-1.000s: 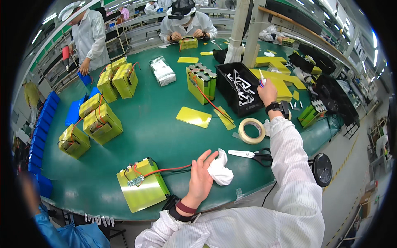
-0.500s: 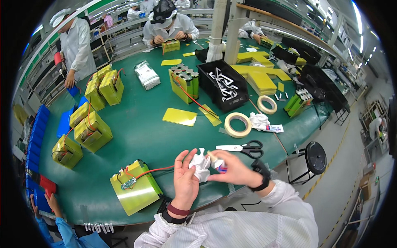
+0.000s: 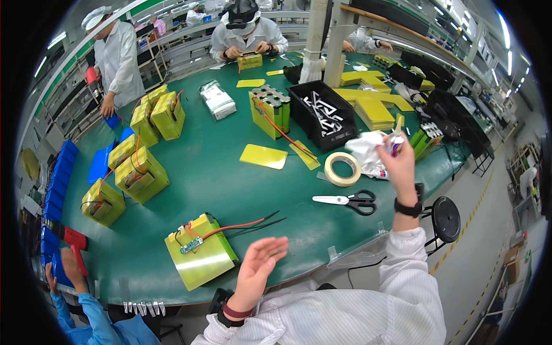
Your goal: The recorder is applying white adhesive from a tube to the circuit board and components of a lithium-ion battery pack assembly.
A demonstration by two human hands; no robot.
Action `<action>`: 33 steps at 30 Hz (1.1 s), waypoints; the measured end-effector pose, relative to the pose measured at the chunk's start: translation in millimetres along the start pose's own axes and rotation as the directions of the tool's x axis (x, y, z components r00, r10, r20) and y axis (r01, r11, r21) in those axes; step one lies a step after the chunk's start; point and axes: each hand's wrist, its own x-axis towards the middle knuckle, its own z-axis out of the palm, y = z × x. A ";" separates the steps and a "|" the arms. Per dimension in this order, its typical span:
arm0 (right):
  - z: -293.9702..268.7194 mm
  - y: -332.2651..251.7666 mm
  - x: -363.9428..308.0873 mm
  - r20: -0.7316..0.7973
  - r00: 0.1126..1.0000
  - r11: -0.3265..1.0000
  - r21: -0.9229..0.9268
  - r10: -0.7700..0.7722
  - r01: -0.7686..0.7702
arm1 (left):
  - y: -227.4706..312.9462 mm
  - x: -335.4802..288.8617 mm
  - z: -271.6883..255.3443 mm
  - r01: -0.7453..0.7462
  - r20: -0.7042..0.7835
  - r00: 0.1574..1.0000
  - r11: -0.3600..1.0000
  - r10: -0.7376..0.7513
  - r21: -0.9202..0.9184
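Note:
My right hand (image 3: pixel 401 167) reaches over the right side of the green table, its fingers closed on a small white tube (image 3: pixel 395 145) with red and blue marks and a pale nozzle pointing up. Crumpled white tissue (image 3: pixel 365 148) lies against those fingers; whether they grip it too, I cannot tell. Above the table's near edge, my left hand (image 3: pixel 260 270) is empty, its fingers stretched out. Beside it lies a yellow-wrapped battery pack (image 3: pixel 198 261) with a small green circuit board (image 3: pixel 191 245) on top and red and black wires trailing right.
Scissors (image 3: pixel 348 200) and a tape roll (image 3: pixel 342 169) lie near my right arm. Beyond stands a black bin (image 3: pixel 339 135) of white pieces. Several yellow packs (image 3: pixel 142 175) stand at left. Co-workers sit around; one hand (image 3: pixel 72 267) is near a red power tool (image 3: pixel 72 238).
My right hand has moved away to the right with the tube, and the tissue has left my left hand, which now stays empty. The view has shifted slightly.

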 end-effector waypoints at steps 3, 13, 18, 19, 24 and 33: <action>-14.2 40.3 27.5 0.131 0.989 0.920 -0.392 0.063 -0.007 | 12.9 -26.6 -15.8 0.022 0.096 0.995 0.993 -0.033 0.119; 66.6 -21.0 -20.0 0.175 0.948 0.679 -0.663 -0.266 0.313 | 72.9 -87.4 -63.5 0.006 -0.072 0.997 0.954 0.017 0.301; 162.9 -132.5 -115.2 0.663 0.704 0.936 -0.015 -0.253 0.351 | 78.0 -84.2 -59.5 0.053 -0.164 0.986 0.924 0.011 0.378; 177.6 -146.4 -129.2 0.735 0.609 0.934 0.088 -0.296 0.347 | 74.7 -82.5 -61.6 0.055 -0.167 0.986 0.926 0.008 0.373; 214.6 -171.6 -162.3 0.853 0.410 0.894 0.133 -0.323 0.428 | 60.9 -77.7 -75.0 -0.080 -0.285 0.947 0.968 0.148 0.237; 212.1 -171.3 -157.9 0.835 0.397 0.925 0.328 -0.380 0.193 | 63.2 -88.0 -90.6 -0.208 -0.386 0.889 0.967 0.248 0.145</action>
